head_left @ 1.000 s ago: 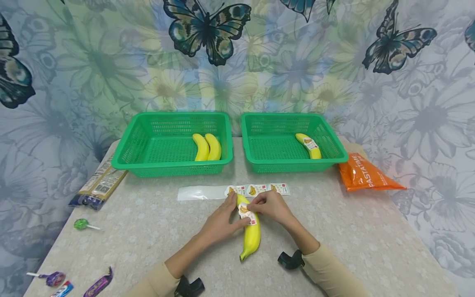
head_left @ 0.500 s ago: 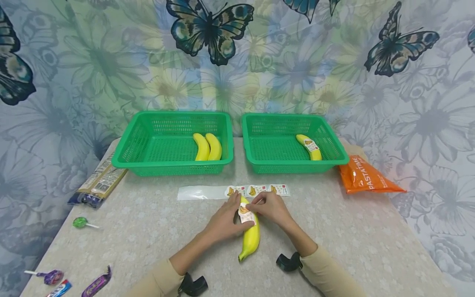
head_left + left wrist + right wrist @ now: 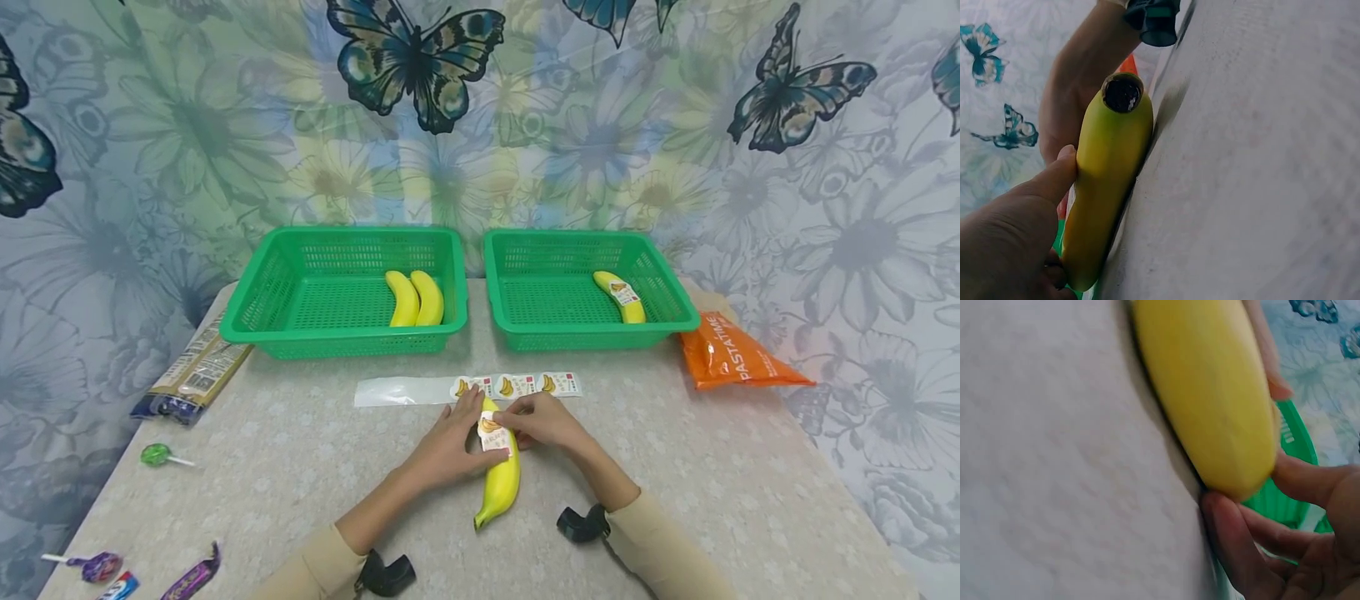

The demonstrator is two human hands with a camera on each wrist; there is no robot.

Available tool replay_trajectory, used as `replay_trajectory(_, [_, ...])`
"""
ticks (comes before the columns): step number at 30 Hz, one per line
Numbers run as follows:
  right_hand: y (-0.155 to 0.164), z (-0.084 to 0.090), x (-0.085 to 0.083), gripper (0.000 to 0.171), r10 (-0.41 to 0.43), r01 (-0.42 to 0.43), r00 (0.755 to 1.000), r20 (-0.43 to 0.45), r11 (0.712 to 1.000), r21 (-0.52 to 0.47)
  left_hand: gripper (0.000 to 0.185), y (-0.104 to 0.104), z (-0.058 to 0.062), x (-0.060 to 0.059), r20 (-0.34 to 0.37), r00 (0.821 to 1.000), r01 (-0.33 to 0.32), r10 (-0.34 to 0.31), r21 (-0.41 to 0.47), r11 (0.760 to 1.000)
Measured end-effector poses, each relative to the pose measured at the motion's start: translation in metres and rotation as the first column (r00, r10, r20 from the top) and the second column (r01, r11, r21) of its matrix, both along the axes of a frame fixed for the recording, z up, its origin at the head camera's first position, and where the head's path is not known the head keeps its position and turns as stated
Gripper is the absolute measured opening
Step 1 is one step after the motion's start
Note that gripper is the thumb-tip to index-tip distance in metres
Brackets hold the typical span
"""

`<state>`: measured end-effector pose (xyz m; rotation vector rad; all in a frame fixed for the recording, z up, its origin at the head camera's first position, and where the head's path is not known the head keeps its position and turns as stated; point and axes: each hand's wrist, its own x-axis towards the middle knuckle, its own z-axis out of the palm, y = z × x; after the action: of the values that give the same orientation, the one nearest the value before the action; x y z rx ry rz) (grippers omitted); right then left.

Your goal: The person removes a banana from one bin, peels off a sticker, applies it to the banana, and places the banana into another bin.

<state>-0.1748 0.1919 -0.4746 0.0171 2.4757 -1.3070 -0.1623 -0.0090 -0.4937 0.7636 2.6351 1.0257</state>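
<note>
A yellow banana point(image 3: 499, 490) lies on the table in front of me, stem end towards me, with a white banana-picture sticker point(image 3: 492, 437) on its upper side. My left hand point(image 3: 441, 452) holds it from the left, thumb at the sticker's lower end and fingers near the far tip. From the right, my right hand point(image 3: 552, 422) grips the banana, its thumb on the sticker's edge. In the right wrist view its fingertips touch the banana point(image 3: 1210, 394) low down, near the table. Just beyond lies a sticker strip point(image 3: 401, 391) with several stickers, partly covered by my left fingers.
At the back left, a green basket point(image 3: 345, 335) holds two bananas point(image 3: 415, 300). Another green basket point(image 3: 592, 332) holds one stickered banana point(image 3: 622, 298). An orange bag point(image 3: 738, 354) lies right, a gold-and-blue packet point(image 3: 191, 375) left. Lollipops point(image 3: 156, 454) and wrapped sweets point(image 3: 191, 578) lie near the left edge.
My right hand's fingers have moved down around the banana's right side, and its thumb presses the sticker edge. The sticker lies flatter against the peel. My left hand keeps its hold.
</note>
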Motion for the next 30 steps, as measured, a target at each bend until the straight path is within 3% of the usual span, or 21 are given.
replay_trajectory(5, [0.006, 0.002, -0.003, 0.027, 0.046, -0.038, 0.996, 0.081, 0.994, -0.101, 0.108, 0.0, -0.001, -0.001, 0.011, 1.0, 0.006, -0.006, 0.0, 1.0])
replay_trajectory(11, [0.004, 0.002, -0.003, 0.024, 0.016, -0.01, 0.998, 0.061, 0.995, -0.1, 0.106, -0.001, -0.002, -0.004, 0.019, 1.0, 0.009, -0.009, 0.004, 1.0])
replay_trajectory(19, [0.0, 0.004, -0.001, 0.02, -0.012, 0.015, 0.999, 0.036, 0.997, -0.079, 0.095, -0.003, 0.002, -0.01, 0.022, 0.999, -0.033, 0.032, 0.046, 0.998])
replay_trajectory(24, [0.0, 0.004, -0.001, 0.02, -0.01, 0.012, 1.0, 0.027, 0.997, -0.071, 0.083, -0.003, 0.0, -0.017, -0.066, 0.996, -0.064, 0.067, 0.047, 0.997])
replay_trajectory(30, [-0.002, 0.005, -0.001, 0.019, 0.011, -0.011, 1.0, -0.003, 0.999, -0.038, 0.061, -0.002, 0.0, -0.027, -0.238, 0.962, -0.133, 0.135, 0.022, 0.991])
